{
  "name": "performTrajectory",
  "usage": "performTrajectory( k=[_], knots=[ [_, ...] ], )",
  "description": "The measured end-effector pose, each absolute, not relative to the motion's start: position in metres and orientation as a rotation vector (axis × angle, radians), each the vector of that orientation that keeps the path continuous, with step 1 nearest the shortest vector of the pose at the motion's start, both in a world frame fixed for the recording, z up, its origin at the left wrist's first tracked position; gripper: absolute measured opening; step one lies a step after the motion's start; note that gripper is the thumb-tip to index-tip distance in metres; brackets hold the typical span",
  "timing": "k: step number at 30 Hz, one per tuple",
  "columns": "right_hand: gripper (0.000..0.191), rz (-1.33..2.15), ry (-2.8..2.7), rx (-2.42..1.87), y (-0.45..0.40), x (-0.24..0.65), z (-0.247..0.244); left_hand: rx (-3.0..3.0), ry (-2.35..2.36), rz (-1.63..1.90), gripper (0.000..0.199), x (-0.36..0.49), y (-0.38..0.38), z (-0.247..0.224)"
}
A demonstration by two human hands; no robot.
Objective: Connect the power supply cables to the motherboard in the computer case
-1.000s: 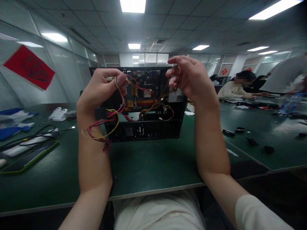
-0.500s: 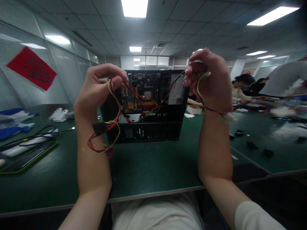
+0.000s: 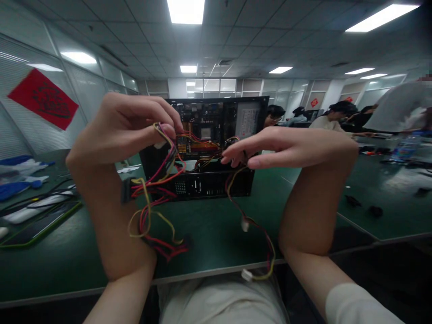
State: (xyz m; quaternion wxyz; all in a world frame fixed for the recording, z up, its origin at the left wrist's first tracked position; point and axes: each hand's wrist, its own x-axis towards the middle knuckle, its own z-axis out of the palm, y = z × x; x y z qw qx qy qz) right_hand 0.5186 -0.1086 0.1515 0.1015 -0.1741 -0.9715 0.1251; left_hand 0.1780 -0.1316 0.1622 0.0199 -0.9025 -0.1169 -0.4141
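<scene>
We list, from left: our left hand (image 3: 135,123), pinching a bundle of red, yellow and black wires (image 3: 173,147) with a black rectangular plug (image 3: 126,191) below. Next, we record an open black metal computer case (image 3: 211,181) standing beyond both hands on the dark green table (image 3: 209,236). Last, our right hand (image 3: 290,146), fingertips at a hanging yellow-and-dark cable (image 3: 236,206) with white plugs (image 3: 247,275); we cannot tell whether it grips.

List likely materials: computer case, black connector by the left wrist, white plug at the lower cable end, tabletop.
Case: probably sheet metal, black-painted; thin panel with cut slots and holes.
Black connector: likely moulded plastic, dull; blocky housing with wires entering.
White plug: likely plastic; small pale block, blurred finish.
Tabletop: smooth green, faint sheen; laminate or rubber mat, can't tell.
</scene>
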Motion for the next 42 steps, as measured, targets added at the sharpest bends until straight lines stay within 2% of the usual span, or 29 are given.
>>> performTrajectory(
  k=[3, 8, 12, 15, 18, 24, 29, 33, 37, 42],
  knots=[
    [0.053, 0.264, -2.793, -0.581, -0.104, 0.508, 0.149, -2.626, -0.300, -1.447, 0.022, 0.184, -0.129, 0.160],
    [0.050, 0.280, -2.814, -0.718, -0.083, 0.505, 0.144, -2.635, -0.300, -1.491, 0.008, 0.182, -0.123, 0.161],
    [0.046, 0.256, -2.790, -0.771, -0.069, 0.505, 0.142, -2.798, -0.658, -1.349, 0.013, 0.175, -0.126, 0.163],
    [0.043, 0.185, -2.740, -0.748, -0.066, 0.498, 0.140, -2.762, -1.007, -1.391, 0.018, 0.173, -0.124, 0.162],
    [0.043, 0.115, -2.648, -0.711, -0.062, 0.485, 0.137, -2.742, -1.127, -1.416, 0.024, 0.173, -0.113, 0.160],
    [0.036, 0.006, -2.463, -0.733, -0.018, 0.436, 0.116, -2.783, -1.431, -0.800, 0.053, 0.168, -0.085, 0.157],
    [0.037, 0.009, -2.721, -1.174, 0.029, 0.401, 0.080, -2.766, -1.684, -0.354, 0.078, 0.166, -0.059, 0.151],
    [0.040, -0.036, -2.774, -1.508, 0.040, 0.390, 0.061, -2.774, -1.735, -0.214, 0.088, 0.166, -0.035, 0.142],
    [0.036, -0.052, -2.781, -1.486, 0.032, 0.392, 0.064, -2.768, -1.765, -0.143, 0.089, 0.168, -0.019, 0.134],
    [0.026, -0.346, -2.552, -1.407, 0.015, 0.405, 0.087, -2.767, -1.804, -0.122, 0.089, 0.172, -0.012, 0.128]
  ],
)
